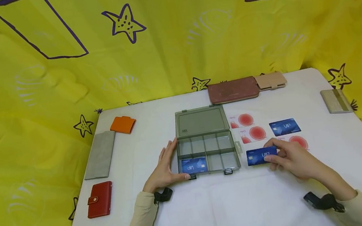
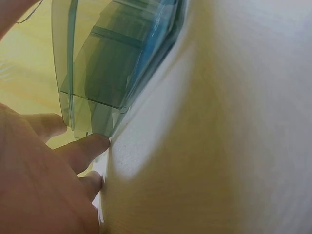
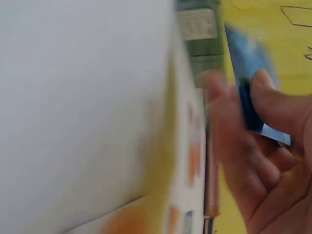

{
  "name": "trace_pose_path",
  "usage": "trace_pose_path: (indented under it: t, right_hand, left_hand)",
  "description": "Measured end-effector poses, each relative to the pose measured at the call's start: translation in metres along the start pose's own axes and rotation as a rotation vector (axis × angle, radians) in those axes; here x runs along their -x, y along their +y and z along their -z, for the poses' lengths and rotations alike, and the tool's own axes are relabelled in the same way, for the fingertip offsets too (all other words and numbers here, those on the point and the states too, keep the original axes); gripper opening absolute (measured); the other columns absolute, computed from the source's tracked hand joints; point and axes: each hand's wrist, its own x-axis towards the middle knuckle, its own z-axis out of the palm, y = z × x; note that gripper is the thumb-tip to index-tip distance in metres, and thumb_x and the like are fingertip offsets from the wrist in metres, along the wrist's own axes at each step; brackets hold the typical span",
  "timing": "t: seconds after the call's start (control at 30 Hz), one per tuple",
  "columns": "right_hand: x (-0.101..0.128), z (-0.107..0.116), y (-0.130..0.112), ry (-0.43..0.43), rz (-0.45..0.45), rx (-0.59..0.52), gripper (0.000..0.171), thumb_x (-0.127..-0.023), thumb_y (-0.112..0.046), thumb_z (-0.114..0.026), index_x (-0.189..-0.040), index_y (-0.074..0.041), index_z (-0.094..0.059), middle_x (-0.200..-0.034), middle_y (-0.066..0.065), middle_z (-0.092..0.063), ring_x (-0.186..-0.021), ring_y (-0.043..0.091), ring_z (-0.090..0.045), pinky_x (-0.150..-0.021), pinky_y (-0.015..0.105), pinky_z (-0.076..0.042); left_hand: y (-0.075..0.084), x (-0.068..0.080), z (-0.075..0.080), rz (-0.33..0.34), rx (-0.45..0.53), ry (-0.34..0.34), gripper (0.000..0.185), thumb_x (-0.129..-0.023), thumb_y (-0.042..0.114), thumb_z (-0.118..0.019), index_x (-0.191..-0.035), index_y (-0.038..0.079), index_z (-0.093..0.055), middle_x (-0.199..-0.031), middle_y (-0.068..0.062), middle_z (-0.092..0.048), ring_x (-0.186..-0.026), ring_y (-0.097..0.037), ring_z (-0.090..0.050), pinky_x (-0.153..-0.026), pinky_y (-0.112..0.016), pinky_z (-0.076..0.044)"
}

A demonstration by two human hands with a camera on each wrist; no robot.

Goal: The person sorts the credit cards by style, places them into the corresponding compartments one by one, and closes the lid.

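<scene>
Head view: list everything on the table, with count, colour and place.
Organiser box: 1, clear grey, lid open, table centre.
Blue VIP card in the box: 1, front-left compartment.
Blue VIP card in hand: 1, right of the box.
Blue VIP card on the table: 1, farther right.
White cards with red circles: 3, between box and blue cards, one partly hidden by the hand.
Red wallet: 1, front left.
Grey wallet: 1, left.
Orange wallet: 1, back left.
Maroon wallet: 1, back.
Tan wallet: 1, beside it.
Beige wallet: 1, right edge.
Left hand: flat against the box's left side.
Right hand: grip on the card.
</scene>
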Motion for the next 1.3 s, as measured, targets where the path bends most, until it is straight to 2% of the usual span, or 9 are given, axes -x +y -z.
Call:
trace_pose_path:
  t: [0.13, 0.27, 0.5, 0.63, 0.73, 0.87, 1.0, 1.1, 1.3]
  right_hand:
    - [-0.016, 0.001, -0.009, 0.098, 0.039, -0.112, 0.049, -0.093, 0.002, -0.078, -0.135, -0.003, -0.053, -0.075, 0.003, -0.074, -0.056, 0.016, -0.069, -0.050, 0.027, -0.058]
    - [-0.037, -0.008, -0.019, 0.162, 0.084, -0.204, 0.050, -0.090, 0.003, -0.081, -0.134, -0.002, -0.058, -0.074, 0.004, -0.075, -0.057, 0.021, -0.070, -0.052, 0.027, -0.059]
    - [-0.076, -0.043, -0.034, 0.017, 0.085, -0.493, 0.068, -0.079, 0.011, -0.087, -0.142, 0.006, -0.059, -0.084, 0.004, -0.068, -0.070, 0.015, -0.068, -0.072, 0.024, -0.065]
    - [-0.090, -0.068, -0.046, -0.046, 0.090, -0.509, 0.068, -0.076, 0.010, -0.090, -0.139, 0.005, -0.063, -0.083, 0.009, -0.060, -0.069, 0.007, -0.056, -0.065, 0.014, -0.056]
    - [-0.098, -0.083, -0.054, -0.048, 0.121, -0.432, 0.067, -0.074, 0.001, -0.094, -0.135, 0.001, -0.068, -0.080, 0.008, -0.059, -0.068, 0.006, -0.053, -0.059, 0.015, -0.047]
    - [-0.107, -0.098, -0.062, -0.018, 0.196, -0.254, 0.069, -0.067, -0.012, -0.101, -0.130, -0.007, -0.073, -0.081, 0.000, -0.068, -0.072, 0.010, -0.062, -0.061, 0.021, -0.049]
    - [-0.112, -0.107, -0.066, 0.018, 0.251, -0.040, 0.071, -0.060, -0.029, -0.105, -0.124, -0.014, -0.077, -0.096, -0.002, -0.072, -0.081, 0.012, -0.063, -0.069, 0.026, -0.053]
    - [-0.113, -0.109, -0.070, 0.025, 0.254, 0.057, 0.073, -0.057, -0.037, -0.106, -0.123, -0.018, -0.078, -0.107, -0.002, -0.072, -0.084, 0.014, -0.063, -0.071, 0.028, -0.053]
    - [-0.114, -0.113, -0.076, 0.007, 0.283, 0.214, 0.073, -0.059, -0.047, -0.103, -0.122, -0.019, -0.079, -0.109, -0.002, -0.069, -0.084, 0.017, -0.064, -0.066, 0.025, -0.048]
  left_hand:
    - [-0.001, 0.000, 0.000, 0.000, -0.008, 0.008, 0.132, -0.077, 0.035, -0.095, -0.173, 0.022, -0.006, -0.180, -0.009, -0.006, -0.167, -0.035, 0.004, -0.133, -0.062, 0.006]
    - [0.000, 0.000, -0.001, 0.000, -0.004, 0.007, 0.132, -0.077, 0.036, -0.095, -0.173, 0.023, -0.006, -0.180, -0.009, -0.006, -0.167, -0.036, 0.004, -0.133, -0.064, 0.006]
    - [-0.004, 0.001, -0.001, 0.023, -0.001, -0.001, 0.132, -0.077, 0.044, -0.094, -0.173, 0.026, -0.005, -0.181, -0.005, -0.003, -0.167, -0.031, 0.006, -0.133, -0.062, 0.006]
    - [-0.005, -0.001, -0.002, 0.022, -0.015, 0.001, 0.132, -0.077, 0.042, -0.094, -0.173, 0.027, -0.005, -0.181, -0.002, -0.004, -0.167, -0.029, 0.005, -0.134, -0.060, 0.005]
    - [-0.004, -0.001, -0.002, 0.030, -0.016, 0.002, 0.131, -0.077, 0.041, -0.093, -0.173, 0.028, -0.005, -0.181, -0.001, -0.004, -0.167, -0.028, 0.005, -0.134, -0.059, 0.005]
    - [-0.004, -0.002, -0.001, 0.038, -0.013, -0.001, 0.132, -0.077, 0.042, -0.093, -0.173, 0.029, -0.004, -0.181, 0.000, -0.005, -0.167, -0.028, 0.006, -0.134, -0.060, 0.006]
    - [-0.003, -0.003, -0.001, 0.029, -0.012, 0.001, 0.132, -0.077, 0.042, -0.094, -0.173, 0.027, -0.005, -0.181, -0.001, -0.006, -0.167, -0.029, 0.006, -0.133, -0.061, 0.006]
    - [-0.003, -0.003, -0.001, 0.012, -0.013, 0.005, 0.132, -0.077, 0.043, -0.094, -0.173, 0.025, -0.006, -0.181, -0.003, -0.007, -0.167, -0.030, 0.005, -0.133, -0.061, 0.006]
    - [-0.003, -0.003, -0.001, 0.007, 0.000, 0.008, 0.131, -0.077, 0.044, -0.093, -0.173, 0.025, -0.006, -0.181, -0.002, -0.008, -0.167, -0.031, 0.004, -0.133, -0.062, 0.006]
